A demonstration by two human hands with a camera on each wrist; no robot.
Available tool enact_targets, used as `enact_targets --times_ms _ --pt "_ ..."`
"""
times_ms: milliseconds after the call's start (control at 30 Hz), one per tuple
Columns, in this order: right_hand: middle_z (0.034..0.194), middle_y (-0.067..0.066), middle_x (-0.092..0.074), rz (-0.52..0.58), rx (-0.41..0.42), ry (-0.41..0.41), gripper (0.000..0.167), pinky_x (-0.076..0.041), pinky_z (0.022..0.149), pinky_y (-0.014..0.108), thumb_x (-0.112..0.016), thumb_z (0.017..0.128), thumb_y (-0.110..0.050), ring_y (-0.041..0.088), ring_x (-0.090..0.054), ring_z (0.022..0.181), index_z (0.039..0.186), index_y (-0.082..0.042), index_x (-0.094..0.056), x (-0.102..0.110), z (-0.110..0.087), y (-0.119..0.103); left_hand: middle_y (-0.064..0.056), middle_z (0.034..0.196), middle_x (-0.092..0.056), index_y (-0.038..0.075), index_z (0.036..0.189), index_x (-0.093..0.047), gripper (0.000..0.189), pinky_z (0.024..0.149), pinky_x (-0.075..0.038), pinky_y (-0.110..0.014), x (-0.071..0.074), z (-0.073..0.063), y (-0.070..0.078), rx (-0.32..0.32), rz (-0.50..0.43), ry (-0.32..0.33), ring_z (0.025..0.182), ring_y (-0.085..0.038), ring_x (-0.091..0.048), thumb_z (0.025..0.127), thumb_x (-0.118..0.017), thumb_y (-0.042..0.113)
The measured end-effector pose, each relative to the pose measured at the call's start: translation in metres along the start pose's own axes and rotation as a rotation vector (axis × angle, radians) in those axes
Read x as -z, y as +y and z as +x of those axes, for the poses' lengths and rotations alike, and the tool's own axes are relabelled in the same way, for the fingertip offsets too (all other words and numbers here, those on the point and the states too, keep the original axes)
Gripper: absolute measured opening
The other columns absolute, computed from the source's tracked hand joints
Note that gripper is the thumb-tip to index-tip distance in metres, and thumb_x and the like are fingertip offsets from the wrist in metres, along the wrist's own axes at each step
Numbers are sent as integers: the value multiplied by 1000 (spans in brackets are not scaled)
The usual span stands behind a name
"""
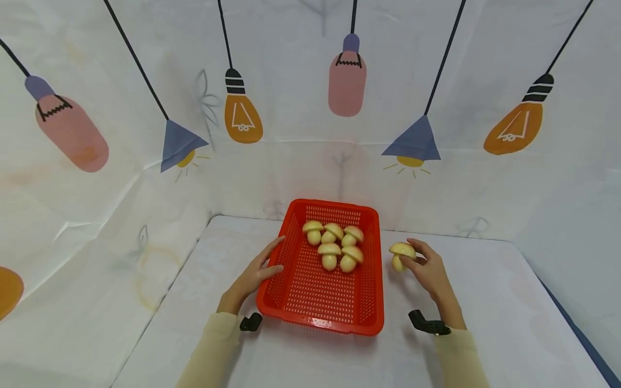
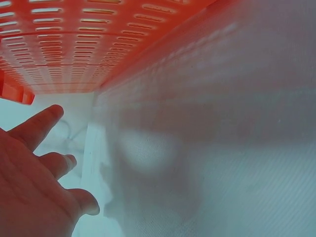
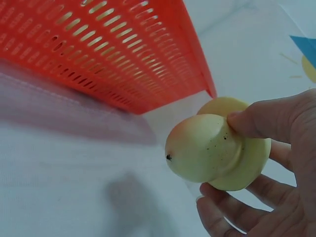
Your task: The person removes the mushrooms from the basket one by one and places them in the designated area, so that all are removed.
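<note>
Pinching a yellow mushroom [image 1: 402, 249] over the white table [image 1: 495, 307], the right hand [image 1: 429, 272] hovers just beside the red basket [image 1: 317, 322]; left hand [image 1: 253, 277], fingers [image 2: 38, 127] spread, at its opposite side! Behind, a pale backdrop [image 1: 296, 178] carries printed hanging lamps [image 1: 347, 86].

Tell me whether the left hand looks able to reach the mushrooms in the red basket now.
Likely yes: the left hand is at the left rim of the red basket, the top is open, and nothing lies over the mushrooms inside.

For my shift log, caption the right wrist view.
Fingers of the right hand hold a mushroom beside the basket.
</note>
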State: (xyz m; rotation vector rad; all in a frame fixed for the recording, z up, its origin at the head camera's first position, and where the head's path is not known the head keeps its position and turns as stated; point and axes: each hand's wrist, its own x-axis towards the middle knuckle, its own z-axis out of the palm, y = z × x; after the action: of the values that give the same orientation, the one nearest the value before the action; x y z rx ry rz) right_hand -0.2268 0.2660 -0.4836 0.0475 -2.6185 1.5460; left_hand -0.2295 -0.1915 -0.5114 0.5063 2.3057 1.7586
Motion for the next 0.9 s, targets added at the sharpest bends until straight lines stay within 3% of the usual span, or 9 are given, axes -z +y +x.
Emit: enact_targets --times_ms 133,200,367,433,900 --pt "147 25 -53 7 -7 12 58 -46 82 7 -70 99 -21 44 -61 122 148 1 -49 -1 2 7 -18 166 -27 36 163 -26 72 92 -59 -44 0 0 1 7 6 6 132 -42 -50 100 -59 26" --pt "146 25 -53 10 -13 15 56 -46 82 6 -70 99 -20 37 -63 119 146 1 -50 -2 2 9 -17 166 -27 37 163 -26 72 91 -59 -45 -1 0 1 8 3 5 132 -43 -50 100 -58 25" --pt "146 26 -54 -5 -32 21 54 -45 81 6 -70 98 -21 40 -64 118 145 1 -52 -3 3 14 -17 165 -28 39 163 -26 72 90 -60 -45 -1 0 0 7 -19 3 130 -43 -51 100 -59 24" --pt "146 27 -53 -8 -44 20 55 -45 81 6 -70 98 -21 46 -61 122 145 1 -52 -3 3 16 -17 165 -28 39 163 -26 72 90 -60 -45 -1 0 0 8 -26 2 130 -43 -51 100 -59 25" --pt "151 26 -50 5 -72 -7 54 -45 82 8 -68 99 -16 46 -59 125 147 0 -50 -11 14 38 -14 166 -28 40 162 -26 71 90 -60 -46 0 0 0 2 -19 -1 131 -44 -51 101 -58 23"
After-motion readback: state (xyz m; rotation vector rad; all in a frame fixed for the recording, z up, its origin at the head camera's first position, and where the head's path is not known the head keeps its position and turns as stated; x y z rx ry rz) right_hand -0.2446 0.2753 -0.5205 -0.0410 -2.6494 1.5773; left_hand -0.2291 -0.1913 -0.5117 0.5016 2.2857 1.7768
